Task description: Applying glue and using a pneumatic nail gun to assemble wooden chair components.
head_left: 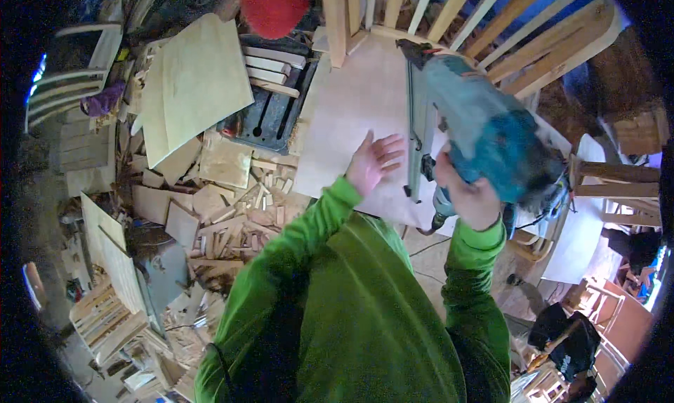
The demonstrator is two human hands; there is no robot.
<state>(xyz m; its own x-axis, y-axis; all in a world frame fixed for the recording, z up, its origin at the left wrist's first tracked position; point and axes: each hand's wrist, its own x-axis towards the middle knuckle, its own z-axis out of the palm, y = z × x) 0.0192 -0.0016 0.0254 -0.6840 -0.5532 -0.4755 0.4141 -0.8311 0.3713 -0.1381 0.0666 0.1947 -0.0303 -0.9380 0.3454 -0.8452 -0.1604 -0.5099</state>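
My right hand is wrapped around the handle of a teal nail gun, which is somewhat blurred. Its long, straight magazine stands out to the left, over a pale flat board. Above the same board, left of the magazine, my left hand has its fingers apart and holds nothing. Beyond the nail gun's nose, a slatted wooden frame rises from the board's far edge. Whether the nose touches the wood, I cannot tell.
Loose wood offcuts cover the floor at the left. A large plywood sheet leans beside a black tray with wooden strips. Something round and red is at the far edge. Wooden chair parts stand at the right.
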